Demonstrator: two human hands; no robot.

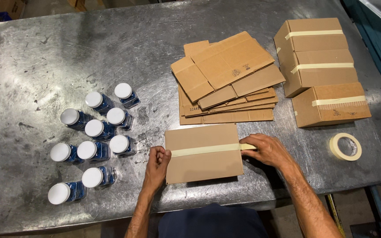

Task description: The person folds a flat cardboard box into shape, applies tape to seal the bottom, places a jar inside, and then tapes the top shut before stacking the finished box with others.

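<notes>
Both your hands press the masking tape strip (208,149) on the cardboard box (203,154) at the table's (45,57) near edge: left hand (157,161) clenched on its left end, right hand (265,150) pinching the right end. If you pull unevenly, I think the strip can wrinkle or sit crooked over the seam

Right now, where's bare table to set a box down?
Widest bare patch: far-left table, beyond the jars and left of the flat carton stack. A narrower strip runs between the jars and that stack. Crowded: far right, with the taped boxes and tape roll; near edge, both hands on the box.
</notes>
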